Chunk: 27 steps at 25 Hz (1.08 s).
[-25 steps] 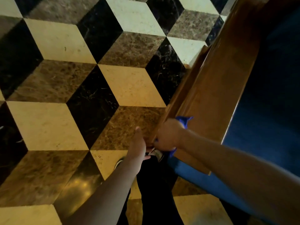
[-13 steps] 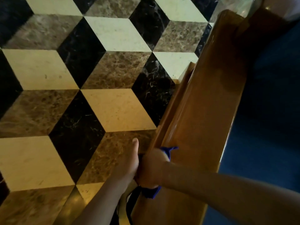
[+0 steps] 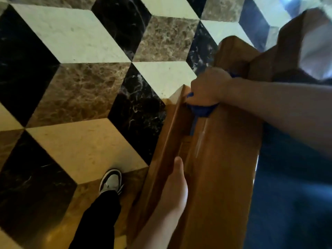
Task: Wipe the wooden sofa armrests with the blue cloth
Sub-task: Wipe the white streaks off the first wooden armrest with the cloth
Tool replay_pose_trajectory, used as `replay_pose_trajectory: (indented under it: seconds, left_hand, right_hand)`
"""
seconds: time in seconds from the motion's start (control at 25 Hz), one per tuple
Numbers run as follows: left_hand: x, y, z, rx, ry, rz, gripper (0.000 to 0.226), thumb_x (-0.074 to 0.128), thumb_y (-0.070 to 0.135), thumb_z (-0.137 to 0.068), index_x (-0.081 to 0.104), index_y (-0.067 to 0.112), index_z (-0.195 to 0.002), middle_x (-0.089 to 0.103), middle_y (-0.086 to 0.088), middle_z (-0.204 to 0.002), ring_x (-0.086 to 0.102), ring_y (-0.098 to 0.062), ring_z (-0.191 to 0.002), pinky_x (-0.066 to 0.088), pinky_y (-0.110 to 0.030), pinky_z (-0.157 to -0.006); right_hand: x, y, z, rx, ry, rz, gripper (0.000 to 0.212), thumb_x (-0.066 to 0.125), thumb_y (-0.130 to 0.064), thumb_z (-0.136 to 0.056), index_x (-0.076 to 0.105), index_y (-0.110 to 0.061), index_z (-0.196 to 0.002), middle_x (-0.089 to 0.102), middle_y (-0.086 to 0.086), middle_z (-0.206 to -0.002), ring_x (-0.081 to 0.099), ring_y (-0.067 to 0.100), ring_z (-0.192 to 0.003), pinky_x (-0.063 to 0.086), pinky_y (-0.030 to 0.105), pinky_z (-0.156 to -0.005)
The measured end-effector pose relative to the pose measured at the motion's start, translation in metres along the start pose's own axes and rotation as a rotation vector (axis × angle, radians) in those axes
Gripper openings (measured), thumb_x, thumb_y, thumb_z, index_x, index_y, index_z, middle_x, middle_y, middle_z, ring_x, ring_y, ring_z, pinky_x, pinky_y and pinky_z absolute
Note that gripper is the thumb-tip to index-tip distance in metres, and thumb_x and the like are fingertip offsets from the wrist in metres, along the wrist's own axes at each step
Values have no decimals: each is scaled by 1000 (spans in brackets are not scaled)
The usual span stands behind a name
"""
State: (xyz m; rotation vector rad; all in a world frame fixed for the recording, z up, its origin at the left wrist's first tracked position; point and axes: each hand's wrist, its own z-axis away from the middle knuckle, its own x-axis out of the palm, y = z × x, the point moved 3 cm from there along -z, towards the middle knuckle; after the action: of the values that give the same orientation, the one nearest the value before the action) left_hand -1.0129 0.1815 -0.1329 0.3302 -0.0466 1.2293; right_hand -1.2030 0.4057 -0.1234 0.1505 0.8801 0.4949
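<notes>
A glossy wooden sofa armrest point(image 3: 222, 177) runs from the bottom centre up to the right. My right hand point(image 3: 206, 87) is shut on the bunched blue cloth point(image 3: 199, 109) and presses it against the armrest's outer left edge, near its far end. A strip of the cloth hangs down the side. My left hand point(image 3: 175, 187) lies flat with fingers together against the armrest's outer side panel, nearer to me, and holds nothing.
The floor point(image 3: 80, 87) has a cube pattern of black, cream and brown marble. My shoe point(image 3: 111, 181) and black trouser leg stand beside the sofa's side. The blue seat cushion point(image 3: 291, 203) lies right of the armrest. The wooden backrest frame point(image 3: 287, 51) rises at the top right.
My right hand has slid the cloth along the armrest's edge away from me, toward the far end. My left hand stayed low against the side panel as the view shifted.
</notes>
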Motion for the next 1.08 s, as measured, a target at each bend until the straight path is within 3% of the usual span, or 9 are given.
replay_pose_trajectory:
  seconds: [0.16, 0.28, 0.36, 0.52, 0.6, 0.68, 0.76, 0.84, 1.08]
  left_hand:
    - [14, 42, -20, 54, -23, 47, 67, 34, 73, -91, 42, 37, -147, 55, 5, -140, 50, -20, -132, 35, -45, -114]
    - [22, 70, -33, 87, -73, 48, 46, 34, 77, -88, 68, 52, -71, 58, 20, -62, 62, 11, -64, 53, -21, -67]
    - [21, 70, -27, 144, -146, -12, 63, 30, 86, -79, 53, 38, -44, 48, 15, -49, 48, 2, -42, 43, -11, -46]
    - [-12, 22, -9, 198, -85, 4, 62, 25, 88, -78, 72, 48, -69, 72, 18, -71, 67, 0, -72, 47, -33, -88]
    - [-36, -24, 18, 163, -51, -23, 82, 23, 99, -63, 76, 43, -89, 77, 11, -83, 72, -9, -84, 53, -40, -93]
    - [-61, -74, 40, 153, 2, -114, 93, 18, 103, -53, 76, 41, -90, 78, 12, -90, 72, -4, -86, 56, -26, -86]
    - [-82, -132, 75, 158, 57, -187, 76, 20, 89, -77, 61, 50, -129, 64, 18, -133, 58, 0, -121, 42, -18, -100]
    - [-99, -190, 100, 159, 148, -182, 72, 24, 71, -94, 35, 31, -153, 36, 3, -160, 36, -17, -144, 29, -28, -109]
    - [-134, -294, 157, 67, 312, -160, 71, 22, 69, -96, 65, 23, -127, 63, -13, -132, 61, -32, -114, 47, -45, -101]
  right_hand:
    - [-1, 84, -44, 81, -109, 73, 51, 39, -62, -93, 47, -20, -64, 60, 11, -82, 50, 25, -68, 43, 39, -75]
    - [-5, 117, -61, 210, -160, 123, 53, 39, -61, -95, 67, -16, -94, 69, 16, -111, 63, 33, -90, 49, 41, -85]
    - [-6, 105, -53, 263, -144, 148, 58, 35, -60, -93, 69, -14, -100, 69, 17, -110, 63, 35, -95, 52, 43, -89]
    - [-6, -6, 11, 51, -241, 10, 54, 33, -56, -96, 66, -19, -75, 63, 7, -79, 64, 25, -79, 54, 42, -83]
    - [-10, -96, 71, -56, -268, -79, 55, 31, -52, -100, 53, -23, -60, 51, -1, -60, 50, 17, -58, 48, 38, -68]
    - [-8, -177, 118, -151, -209, -73, 55, 29, -50, -101, 47, -25, -56, 45, -2, -54, 41, 17, -52, 31, 37, -58]
    - [-5, -246, 171, -197, -120, -83, 54, 29, -49, -100, 44, -25, -54, 42, -2, -52, 39, 19, -51, 27, 37, -58]
    - [0, -301, 209, -224, -96, -125, 56, 28, -51, -100, 46, -22, -55, 44, 0, -53, 42, 21, -54, 32, 39, -63]
    - [8, -433, 298, -224, 65, -332, 61, 30, -60, -100, 65, -21, -67, 61, -2, -67, 55, 19, -71, 44, 38, -74]
